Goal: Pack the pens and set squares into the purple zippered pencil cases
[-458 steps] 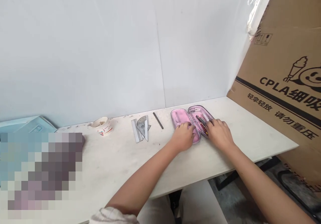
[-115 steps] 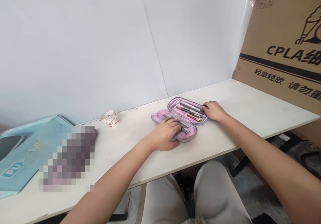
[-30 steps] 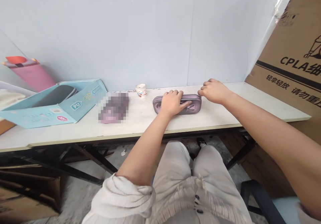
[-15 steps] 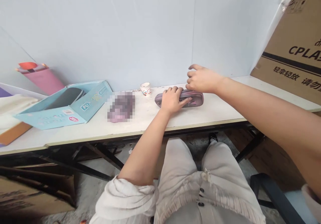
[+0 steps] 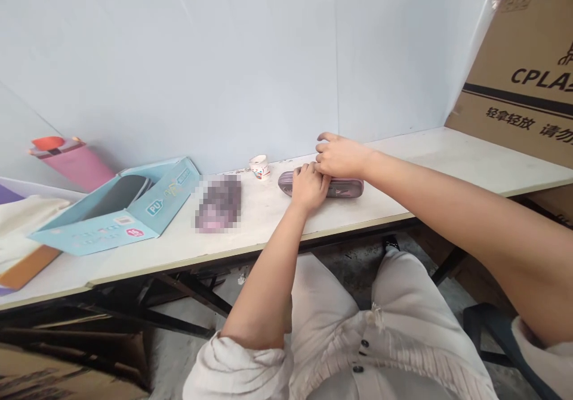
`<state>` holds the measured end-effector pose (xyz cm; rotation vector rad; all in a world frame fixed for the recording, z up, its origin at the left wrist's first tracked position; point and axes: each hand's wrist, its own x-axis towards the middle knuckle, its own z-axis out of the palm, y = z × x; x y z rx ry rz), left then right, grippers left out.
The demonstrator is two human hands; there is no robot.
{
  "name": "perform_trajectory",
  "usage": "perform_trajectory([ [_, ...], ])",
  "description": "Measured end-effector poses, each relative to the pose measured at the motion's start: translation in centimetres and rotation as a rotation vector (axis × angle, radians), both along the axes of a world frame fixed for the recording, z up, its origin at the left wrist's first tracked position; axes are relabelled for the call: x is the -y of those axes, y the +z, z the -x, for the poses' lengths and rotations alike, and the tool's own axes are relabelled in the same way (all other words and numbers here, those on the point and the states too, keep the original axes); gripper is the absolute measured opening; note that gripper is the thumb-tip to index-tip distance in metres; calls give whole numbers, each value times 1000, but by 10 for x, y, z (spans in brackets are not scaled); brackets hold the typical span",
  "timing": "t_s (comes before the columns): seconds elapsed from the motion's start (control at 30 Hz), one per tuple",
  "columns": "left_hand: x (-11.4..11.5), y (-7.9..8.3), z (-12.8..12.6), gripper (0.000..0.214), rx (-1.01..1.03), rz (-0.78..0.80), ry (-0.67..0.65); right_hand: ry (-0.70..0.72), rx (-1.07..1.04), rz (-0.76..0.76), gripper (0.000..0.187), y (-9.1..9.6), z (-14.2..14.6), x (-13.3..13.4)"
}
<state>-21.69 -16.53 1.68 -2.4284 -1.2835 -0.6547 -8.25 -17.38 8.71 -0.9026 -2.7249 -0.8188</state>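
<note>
A mauve, glossy zip case, which looks like a pencil case, lies lengthwise on the white table. My left hand is closed over its left half from the front, fingers on top. Just above, my right hand is at the case's back edge, close to my left fingertips. Its index finger is bent outward and the other fingers are curled. Whatever its thumb and fingers pinch is hidden. To the left lies a blurred-out dark and pink object, with a small paper cup behind it.
A light-blue open box holding a dark item stands at the left, beside a pink item with an orange top. White cloth lies at the far left. A large cardboard carton stands at the right. A wall runs behind the table.
My right hand has moved left along the case toward my left hand. The left thumb has drawn in, and the case looks flatter. The view has shifted slightly.
</note>
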Motion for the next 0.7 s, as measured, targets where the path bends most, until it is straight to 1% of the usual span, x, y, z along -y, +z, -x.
perform_trajectory([
  [0.1, -4, -2, 2, 44, 10, -14, -31, -81, 68, -44, 27, -1, 4, 1],
  [0.2, -10, -2, 5, 42, 46, 4, -82, -207, 22, -20, 28, -2, 3, 5],
  [0.27, -13, -1, 6, 39, 80, 29, -111, -313, -83, 39, 32, -7, 1, 8],
  [0.33, -16, 1, 9, 38, 116, 55, -132, -404, -204, 142, 43, -15, -2, 12],
  [0.4, -19, 3, 11, 40, 142, 78, -157, -469, -281, 245, 53, -27, -4, 14],
  [0.47, -21, 4, 14, 43, 146, 92, -185, -501, -296, 296, 56, -39, -4, 14],
  [0.57, -27, 6, 20, 47, 109, 100, -190, -488, -294, 305, 51, -52, -4, 12],
  [0.7, -45, 6, 36, 47, 14, 114, -87, -461, -326, 298, 50, -57, -7, 3],
])
